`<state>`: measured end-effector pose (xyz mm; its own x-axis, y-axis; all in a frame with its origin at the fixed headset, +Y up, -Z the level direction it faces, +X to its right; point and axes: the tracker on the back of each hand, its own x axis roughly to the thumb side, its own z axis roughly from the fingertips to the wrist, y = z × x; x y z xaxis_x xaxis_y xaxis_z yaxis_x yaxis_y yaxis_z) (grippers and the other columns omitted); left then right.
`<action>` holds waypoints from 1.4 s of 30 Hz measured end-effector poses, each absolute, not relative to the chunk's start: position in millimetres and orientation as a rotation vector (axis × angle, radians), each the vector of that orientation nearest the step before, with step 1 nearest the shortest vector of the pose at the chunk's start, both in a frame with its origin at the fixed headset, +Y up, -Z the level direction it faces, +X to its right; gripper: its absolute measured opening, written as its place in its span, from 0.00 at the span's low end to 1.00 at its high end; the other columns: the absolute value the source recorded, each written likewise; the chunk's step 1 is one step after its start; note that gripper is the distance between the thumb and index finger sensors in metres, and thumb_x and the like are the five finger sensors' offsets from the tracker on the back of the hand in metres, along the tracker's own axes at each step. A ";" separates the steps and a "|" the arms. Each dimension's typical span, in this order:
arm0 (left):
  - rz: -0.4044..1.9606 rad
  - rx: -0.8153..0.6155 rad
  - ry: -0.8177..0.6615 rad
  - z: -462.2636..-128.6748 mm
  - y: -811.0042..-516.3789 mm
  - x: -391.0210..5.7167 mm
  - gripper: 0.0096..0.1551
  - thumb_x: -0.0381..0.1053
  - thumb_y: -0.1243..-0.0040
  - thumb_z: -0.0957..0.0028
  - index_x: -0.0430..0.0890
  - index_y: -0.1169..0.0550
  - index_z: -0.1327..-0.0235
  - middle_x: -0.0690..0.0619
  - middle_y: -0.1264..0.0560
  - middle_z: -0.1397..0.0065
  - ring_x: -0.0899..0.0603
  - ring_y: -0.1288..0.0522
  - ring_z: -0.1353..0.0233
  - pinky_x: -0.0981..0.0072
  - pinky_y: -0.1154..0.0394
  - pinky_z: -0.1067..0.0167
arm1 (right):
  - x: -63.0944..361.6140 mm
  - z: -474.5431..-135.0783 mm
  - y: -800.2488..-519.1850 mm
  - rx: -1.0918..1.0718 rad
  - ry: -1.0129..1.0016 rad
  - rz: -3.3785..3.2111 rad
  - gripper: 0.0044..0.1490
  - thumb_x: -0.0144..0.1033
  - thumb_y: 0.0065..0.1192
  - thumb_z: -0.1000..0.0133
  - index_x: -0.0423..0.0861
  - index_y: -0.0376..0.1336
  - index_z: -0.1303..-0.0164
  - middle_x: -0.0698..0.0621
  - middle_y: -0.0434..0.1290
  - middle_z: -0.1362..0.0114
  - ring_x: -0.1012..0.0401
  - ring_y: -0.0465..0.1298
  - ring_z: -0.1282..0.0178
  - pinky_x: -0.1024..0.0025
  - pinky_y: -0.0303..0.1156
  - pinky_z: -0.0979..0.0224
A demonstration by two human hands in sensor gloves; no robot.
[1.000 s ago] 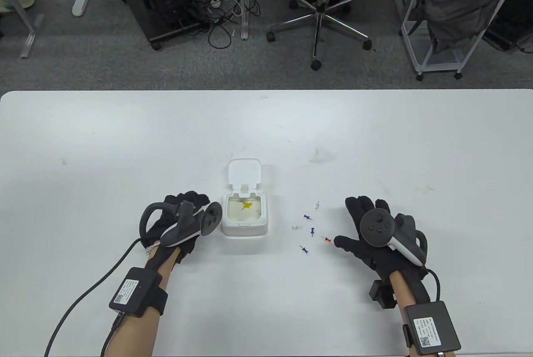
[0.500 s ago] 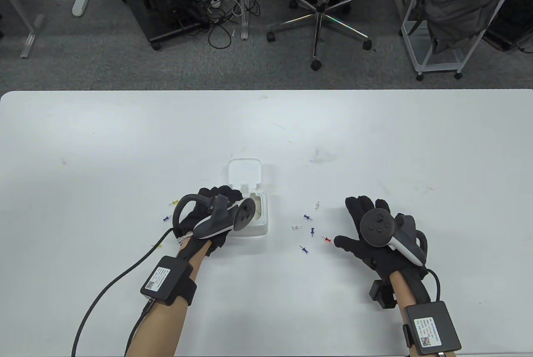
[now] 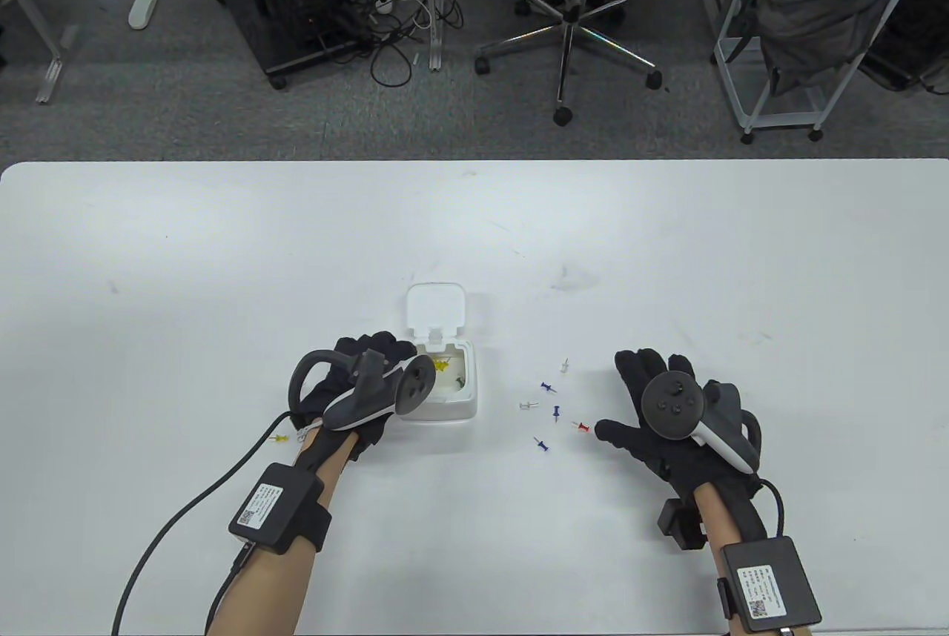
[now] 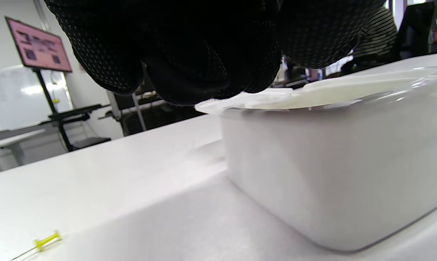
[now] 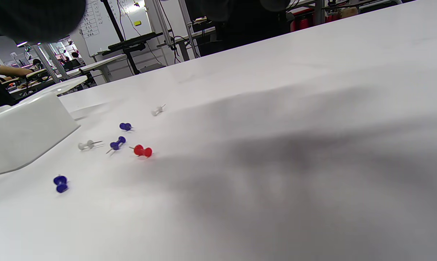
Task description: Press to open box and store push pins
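The white box [image 3: 437, 408] stands open, its lid [image 3: 436, 306] tipped back. Yellow push pins [image 3: 442, 366] and a small dark one [image 3: 460, 381] lie inside. My left hand [image 3: 385, 348] hovers at the box's left rim. In the left wrist view its fingertips [image 4: 203, 72] hang together just above the box [image 4: 330, 174], with nothing visible between them. My right hand [image 3: 629, 405] lies flat with spread fingers, the thumb tip beside a red pin [image 3: 583, 428]. Blue pins [image 3: 549, 387] and white pins [image 3: 528, 405] are scattered between box and right hand.
One yellow pin [image 3: 279, 437] lies left of my left wrist, seen also as a yellow pin [image 4: 48, 240] close to the camera. The right wrist view shows the red pin [image 5: 143, 151], blue pins [image 5: 116, 143] and the box [image 5: 22, 130]. An office chair [image 3: 571, 13] stands beyond the table [image 3: 222, 236].
My left hand reached over the box, then drew back left to its rim. A small dark pin now lies inside the box. The right hand stayed still.
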<state>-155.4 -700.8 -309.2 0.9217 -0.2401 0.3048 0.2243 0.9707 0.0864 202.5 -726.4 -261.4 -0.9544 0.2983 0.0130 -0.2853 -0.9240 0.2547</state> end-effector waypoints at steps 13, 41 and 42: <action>-0.285 0.006 -0.239 -277.4 -716.5 -232.0 0.30 0.62 0.43 0.48 0.55 0.23 0.33 0.56 0.21 0.30 0.51 0.16 0.43 0.47 0.22 0.29 | 202.0 -260.9 -727.2 0.076 0.369 2.825 0.59 0.68 0.51 0.52 0.57 0.34 0.17 0.44 0.39 0.06 0.35 0.38 0.10 0.20 0.36 0.23; -0.419 -0.090 -0.158 -254.3 -759.8 -288.7 0.23 0.58 0.40 0.48 0.56 0.22 0.39 0.59 0.19 0.36 0.54 0.14 0.48 0.51 0.18 0.31 | 199.6 -258.8 -727.8 0.099 0.384 2.824 0.59 0.68 0.51 0.52 0.57 0.34 0.17 0.44 0.39 0.06 0.34 0.38 0.10 0.20 0.36 0.24; -0.431 -0.091 -0.163 -254.2 -760.4 -287.3 0.23 0.58 0.41 0.47 0.56 0.22 0.40 0.59 0.19 0.36 0.54 0.15 0.49 0.51 0.19 0.31 | 199.7 -258.8 -727.7 0.098 0.381 2.824 0.59 0.68 0.51 0.52 0.57 0.34 0.17 0.44 0.39 0.06 0.34 0.38 0.10 0.20 0.36 0.24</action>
<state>-287.3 -760.4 -254.2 0.8959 -0.4077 0.1765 0.4223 0.9049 -0.0533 199.7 -727.7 -258.8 -0.9557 0.2928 0.0283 -0.2748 -0.9230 0.2692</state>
